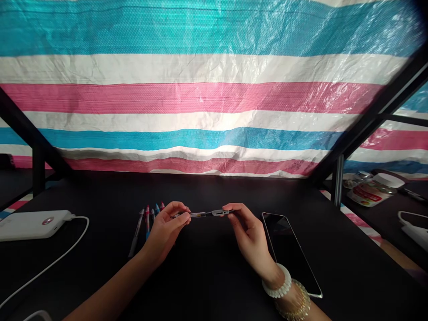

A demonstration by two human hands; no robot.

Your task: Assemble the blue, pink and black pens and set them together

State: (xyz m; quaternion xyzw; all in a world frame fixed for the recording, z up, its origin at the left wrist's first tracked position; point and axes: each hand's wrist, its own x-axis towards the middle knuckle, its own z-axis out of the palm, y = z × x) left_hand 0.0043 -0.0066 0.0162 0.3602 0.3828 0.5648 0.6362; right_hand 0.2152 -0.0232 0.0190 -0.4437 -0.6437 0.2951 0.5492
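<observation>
A: Left hand point(167, 227) pinches pen point(203, 214) barrel; right hand point(249, 234) grips its cap end, pen level above black table point(214, 276).
B: Spare pens point(147, 220)?
A: Lying beside left hand, within reach; phone point(290, 254) right.

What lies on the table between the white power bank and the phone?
In the head view, between the power bank and the phone lie a row of pens, then both hands, left and right, holding a pen between them.
</observation>
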